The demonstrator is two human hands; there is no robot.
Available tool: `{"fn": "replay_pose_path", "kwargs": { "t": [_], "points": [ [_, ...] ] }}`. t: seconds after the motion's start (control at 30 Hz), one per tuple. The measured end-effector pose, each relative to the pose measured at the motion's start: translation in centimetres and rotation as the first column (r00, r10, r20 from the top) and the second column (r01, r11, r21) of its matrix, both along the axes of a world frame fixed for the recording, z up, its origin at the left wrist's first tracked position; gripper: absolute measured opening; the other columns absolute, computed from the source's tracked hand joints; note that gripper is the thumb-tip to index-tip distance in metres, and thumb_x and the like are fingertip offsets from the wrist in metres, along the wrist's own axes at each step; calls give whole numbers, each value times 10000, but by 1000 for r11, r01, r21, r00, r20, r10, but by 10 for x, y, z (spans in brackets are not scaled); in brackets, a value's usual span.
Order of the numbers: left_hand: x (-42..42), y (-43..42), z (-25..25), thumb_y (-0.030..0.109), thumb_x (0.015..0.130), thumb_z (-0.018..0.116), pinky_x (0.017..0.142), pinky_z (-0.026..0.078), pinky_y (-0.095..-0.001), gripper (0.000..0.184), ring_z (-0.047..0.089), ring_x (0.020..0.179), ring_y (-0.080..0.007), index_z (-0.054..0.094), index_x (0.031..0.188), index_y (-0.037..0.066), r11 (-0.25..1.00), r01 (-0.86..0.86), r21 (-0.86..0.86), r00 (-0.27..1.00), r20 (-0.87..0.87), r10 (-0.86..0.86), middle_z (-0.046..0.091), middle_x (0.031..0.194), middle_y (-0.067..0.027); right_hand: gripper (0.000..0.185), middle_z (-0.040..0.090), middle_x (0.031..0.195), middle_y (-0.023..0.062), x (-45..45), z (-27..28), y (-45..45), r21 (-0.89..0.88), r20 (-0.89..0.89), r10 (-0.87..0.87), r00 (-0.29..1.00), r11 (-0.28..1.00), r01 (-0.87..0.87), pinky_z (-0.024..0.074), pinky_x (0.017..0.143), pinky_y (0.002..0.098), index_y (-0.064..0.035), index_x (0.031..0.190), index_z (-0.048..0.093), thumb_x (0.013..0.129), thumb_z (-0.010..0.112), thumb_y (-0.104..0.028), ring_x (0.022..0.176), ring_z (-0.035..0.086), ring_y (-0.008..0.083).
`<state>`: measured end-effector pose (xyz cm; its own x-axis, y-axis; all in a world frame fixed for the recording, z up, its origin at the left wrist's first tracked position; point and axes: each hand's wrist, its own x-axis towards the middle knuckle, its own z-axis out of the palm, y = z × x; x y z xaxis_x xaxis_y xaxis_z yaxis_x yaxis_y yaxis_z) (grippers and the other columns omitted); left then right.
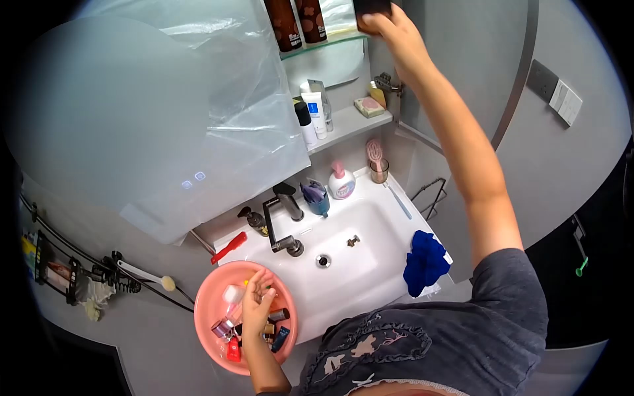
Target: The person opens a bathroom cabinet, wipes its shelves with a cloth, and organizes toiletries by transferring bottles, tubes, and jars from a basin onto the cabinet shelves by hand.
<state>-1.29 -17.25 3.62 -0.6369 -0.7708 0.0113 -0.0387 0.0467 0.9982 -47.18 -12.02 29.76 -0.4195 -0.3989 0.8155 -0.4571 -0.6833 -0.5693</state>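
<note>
High at the cabinet's glass shelf (323, 45), my right hand (395, 36) grips a dark box-like object (371, 8), cut off by the top edge of the view. Two brown bottles (284, 25) stand left of it on the same shelf. My left hand (254, 307) hovers over a pink basin (203, 300), palm turned up, fingers apart and nothing in them. Inside the basin lie several small cosmetic items, among them a red tube (233, 350), a dark blue tube (281, 338) and a white jar (231, 294).
Below the shelf is a white sink (370, 270) with a black faucet (288, 201). A blue cloth (426, 263), a pump bottle (341, 181), a red comb (229, 247) and a cup with a pink hairbrush (376, 158) rest around its rim. An open mirror door (462, 59) stands right.
</note>
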Motion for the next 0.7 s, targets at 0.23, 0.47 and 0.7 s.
{"fn": "replay_pose_path", "kwargs": {
  "t": [0.23, 0.47, 0.7],
  "points": [
    [36, 18, 9, 24, 879, 536, 942, 414, -297, 454, 516, 1084, -175, 391, 1308, -9, 954, -294, 66, 941, -155, 301, 534, 1167, -111, 285, 651, 821, 78, -112, 18, -132, 241, -155, -29, 988, 968, 66, 505, 691, 282, 17, 968, 572, 755, 719, -100, 728, 624, 152],
    [128, 42, 5, 99, 904, 551, 931, 399, -251, 396, 518, 1077, -138, 443, 1270, -6, 742, -669, -54, 744, -42, 667, 548, 1162, -73, 330, 620, 1004, 78, -110, 22, -109, 556, -437, 58, 898, 801, 220, 401, 857, 295, -7, 1100, 571, 844, 615, -209, 930, 560, 156],
    [197, 56, -15, 130, 904, 545, 972, 371, -300, 422, 498, 1136, -189, 432, 1298, 30, 601, -793, -99, 603, 10, 797, 524, 1239, -114, 392, 586, 1020, 126, -114, 45, -106, 695, -254, 51, 966, 704, 145, 425, 808, 336, 14, 1163, 525, 853, 622, -205, 938, 546, 227]
  ]
}}
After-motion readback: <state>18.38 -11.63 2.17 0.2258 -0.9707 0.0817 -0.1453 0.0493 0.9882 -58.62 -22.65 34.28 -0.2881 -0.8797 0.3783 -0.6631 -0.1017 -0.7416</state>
